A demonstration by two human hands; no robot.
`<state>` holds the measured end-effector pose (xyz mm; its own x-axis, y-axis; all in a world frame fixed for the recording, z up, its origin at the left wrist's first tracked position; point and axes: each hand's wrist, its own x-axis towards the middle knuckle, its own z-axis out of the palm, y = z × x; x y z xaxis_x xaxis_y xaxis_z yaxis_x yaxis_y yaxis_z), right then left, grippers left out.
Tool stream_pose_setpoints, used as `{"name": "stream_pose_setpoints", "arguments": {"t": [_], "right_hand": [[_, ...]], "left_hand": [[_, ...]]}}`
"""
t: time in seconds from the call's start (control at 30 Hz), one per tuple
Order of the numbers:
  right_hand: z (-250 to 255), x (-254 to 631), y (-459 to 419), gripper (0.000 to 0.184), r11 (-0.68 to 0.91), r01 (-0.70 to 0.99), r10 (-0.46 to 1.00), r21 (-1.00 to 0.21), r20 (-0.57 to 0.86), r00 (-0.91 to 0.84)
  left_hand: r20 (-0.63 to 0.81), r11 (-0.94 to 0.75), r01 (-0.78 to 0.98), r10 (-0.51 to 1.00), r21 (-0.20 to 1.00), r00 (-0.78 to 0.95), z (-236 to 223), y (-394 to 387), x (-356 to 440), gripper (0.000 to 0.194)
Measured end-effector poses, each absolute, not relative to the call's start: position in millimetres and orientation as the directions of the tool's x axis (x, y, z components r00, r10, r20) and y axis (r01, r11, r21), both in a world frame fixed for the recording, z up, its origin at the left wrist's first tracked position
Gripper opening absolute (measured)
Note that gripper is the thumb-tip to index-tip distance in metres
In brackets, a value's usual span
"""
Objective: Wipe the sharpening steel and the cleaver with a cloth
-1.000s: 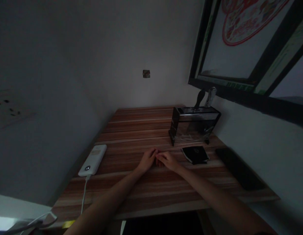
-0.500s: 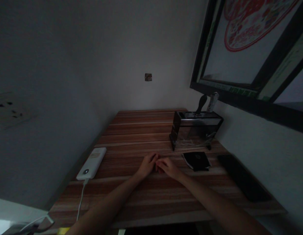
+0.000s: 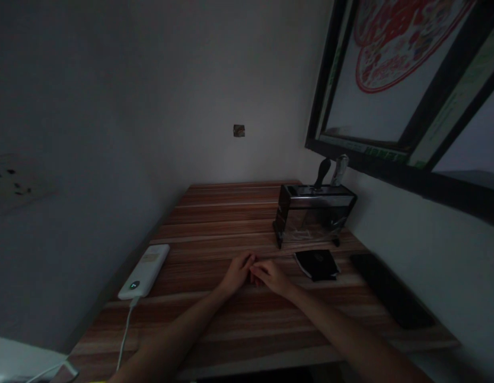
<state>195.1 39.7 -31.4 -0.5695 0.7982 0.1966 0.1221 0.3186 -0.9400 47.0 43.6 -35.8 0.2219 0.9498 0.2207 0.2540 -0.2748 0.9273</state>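
Observation:
My left hand (image 3: 237, 272) and my right hand (image 3: 271, 276) rest on the wood-grain table (image 3: 215, 229), their fingertips meeting in the middle. The fingers of both are curled and closed, and no object shows in them. Some fingertips are hidden where the hands overlap. Just right of my right hand lies a flat black cloth-like item (image 3: 318, 264) with a pale edge. Behind it stands a dark knife block (image 3: 314, 213) with clear sides; a black handle (image 3: 322, 173) and a wrapped handle (image 3: 340, 169) stick up from its top.
A white power bank (image 3: 145, 271) with a lit display lies at the left, its white cable (image 3: 125, 332) running to the front edge. A long black slab (image 3: 390, 290) lies along the right wall. A socket (image 3: 15, 181) and a dark-framed window (image 3: 383, 122) are on the walls.
The view has shifted slightly, so most things sit a little lower and further left. My hands stay together on the table in nearly the same pose.

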Motion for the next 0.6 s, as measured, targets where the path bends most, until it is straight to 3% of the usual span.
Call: {"name": "stream_pose_setpoints", "arguments": {"t": [0.6], "right_hand": [[-36.6, 192.2, 41.8, 0.052, 0.337, 0.134, 0.820, -0.932, 0.220, -0.529]], "left_hand": [[0.226, -0.280, 0.212, 0.942, 0.936, 0.247, -36.4, 41.1, 47.8, 0.034]]}}
